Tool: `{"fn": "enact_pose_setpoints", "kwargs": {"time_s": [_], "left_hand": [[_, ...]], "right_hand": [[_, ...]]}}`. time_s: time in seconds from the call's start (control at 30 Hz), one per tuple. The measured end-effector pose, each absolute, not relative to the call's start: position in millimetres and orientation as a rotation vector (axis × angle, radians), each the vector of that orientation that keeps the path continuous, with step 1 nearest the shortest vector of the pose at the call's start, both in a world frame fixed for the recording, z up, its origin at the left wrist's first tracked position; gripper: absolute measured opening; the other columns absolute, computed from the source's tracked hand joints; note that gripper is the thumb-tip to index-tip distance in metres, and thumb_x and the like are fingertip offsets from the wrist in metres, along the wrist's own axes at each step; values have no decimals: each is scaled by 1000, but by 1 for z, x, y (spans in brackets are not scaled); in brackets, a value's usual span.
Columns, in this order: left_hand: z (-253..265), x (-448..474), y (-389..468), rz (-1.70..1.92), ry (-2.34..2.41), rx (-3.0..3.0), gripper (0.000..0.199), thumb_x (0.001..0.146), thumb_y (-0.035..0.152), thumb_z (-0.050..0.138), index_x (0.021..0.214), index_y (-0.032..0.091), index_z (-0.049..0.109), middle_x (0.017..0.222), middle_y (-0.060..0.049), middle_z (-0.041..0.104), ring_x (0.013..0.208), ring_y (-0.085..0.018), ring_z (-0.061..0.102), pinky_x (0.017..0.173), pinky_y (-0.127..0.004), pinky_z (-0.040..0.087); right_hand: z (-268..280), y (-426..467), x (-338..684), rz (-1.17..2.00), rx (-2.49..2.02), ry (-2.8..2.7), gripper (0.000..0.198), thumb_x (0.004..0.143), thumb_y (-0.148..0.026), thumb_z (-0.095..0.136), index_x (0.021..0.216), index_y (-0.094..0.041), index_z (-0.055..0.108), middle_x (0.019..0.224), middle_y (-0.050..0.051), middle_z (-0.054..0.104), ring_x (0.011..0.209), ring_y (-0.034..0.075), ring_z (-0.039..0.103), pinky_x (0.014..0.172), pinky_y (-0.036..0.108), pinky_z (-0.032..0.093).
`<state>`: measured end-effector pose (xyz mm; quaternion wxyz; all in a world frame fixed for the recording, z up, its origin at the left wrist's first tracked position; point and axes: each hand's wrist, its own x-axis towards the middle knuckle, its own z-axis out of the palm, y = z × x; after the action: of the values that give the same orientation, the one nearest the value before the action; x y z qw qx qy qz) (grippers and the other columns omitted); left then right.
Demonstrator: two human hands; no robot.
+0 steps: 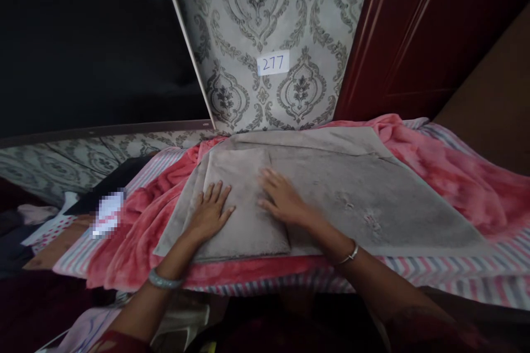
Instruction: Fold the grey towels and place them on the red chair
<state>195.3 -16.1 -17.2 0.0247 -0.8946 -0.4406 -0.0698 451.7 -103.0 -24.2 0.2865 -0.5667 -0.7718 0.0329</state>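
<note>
A large grey cloth lies spread over a table, its left part folded over into a thicker panel. My left hand rests on that panel with its fingers spread. Close to the panel's right edge is my right hand, its fingers stretched out and blurred by motion. Neither hand grips anything. Right of my right hand, small worn or marked spots show on the cloth's surface. A bangle circles each wrist.
Under the grey cloth are a pink-red blanket and a striped sheet. A large dark screen stands at the back left. A dark red panel rises at the right. A paper marked 277 is on the patterned wall.
</note>
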Motion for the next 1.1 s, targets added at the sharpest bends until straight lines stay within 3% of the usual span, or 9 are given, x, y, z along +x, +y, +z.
{"fn": "enact_pose_setpoints", "kwargs": {"time_s": [0.23, 0.43, 0.67, 0.77, 0.9, 1.1], "left_hand": [[-25, 194, -19, -163, -1389, -2745, 63, 101, 49, 43, 159, 27, 34, 169, -11, 23, 157, -35, 17, 123, -63, 23], [-26, 193, -17, -183, -1387, -2757, 64, 100, 50, 44, 159, 28, 34, 169, -10, 23, 157, -34, 17, 124, -62, 23], [-2, 203, -2, 38, -1500, -2801, 67, 100, 55, 40, 160, 26, 34, 170, -12, 22, 157, -35, 18, 123, -62, 20], [9, 219, 15, 74, -1471, -2797, 67, 101, 52, 38, 160, 22, 33, 170, -13, 19, 158, -34, 14, 125, -60, 15], [17, 244, 45, 70, -1482, -2781, 65, 102, 51, 36, 160, 22, 32, 171, -12, 15, 158, -34, 9, 125, -59, 12], [12, 262, 77, 1, -1637, -2680, 65, 102, 51, 34, 161, 24, 28, 171, -11, 14, 158, -35, 8, 124, -64, 13]], "right_hand": [[-34, -120, 425, 333, -1693, -2253, 68, 101, -52, 46, 162, -22, 35, 169, 8, 22, 158, 29, 12, 126, 53, 15], [-37, -118, 427, 343, -1684, -2243, 69, 101, -53, 45, 162, -21, 34, 169, 8, 22, 158, 29, 11, 127, 52, 12], [-35, -119, 426, 362, -1694, -2260, 69, 102, -53, 44, 162, -21, 32, 170, 9, 20, 158, 30, 11, 126, 56, 13], [-23, -116, 424, 383, -1741, -2296, 68, 101, -50, 49, 161, -21, 35, 169, 11, 23, 157, 33, 15, 124, 61, 15], [-3, -104, 415, 268, -1723, -2295, 57, 102, -47, 48, 154, -23, 48, 163, 14, 38, 152, 34, 29, 123, 63, 16], [-19, -98, 397, 295, -1617, -2348, 68, 100, -56, 49, 161, -28, 36, 171, 8, 18, 157, 35, 10, 124, 62, 9]]}}
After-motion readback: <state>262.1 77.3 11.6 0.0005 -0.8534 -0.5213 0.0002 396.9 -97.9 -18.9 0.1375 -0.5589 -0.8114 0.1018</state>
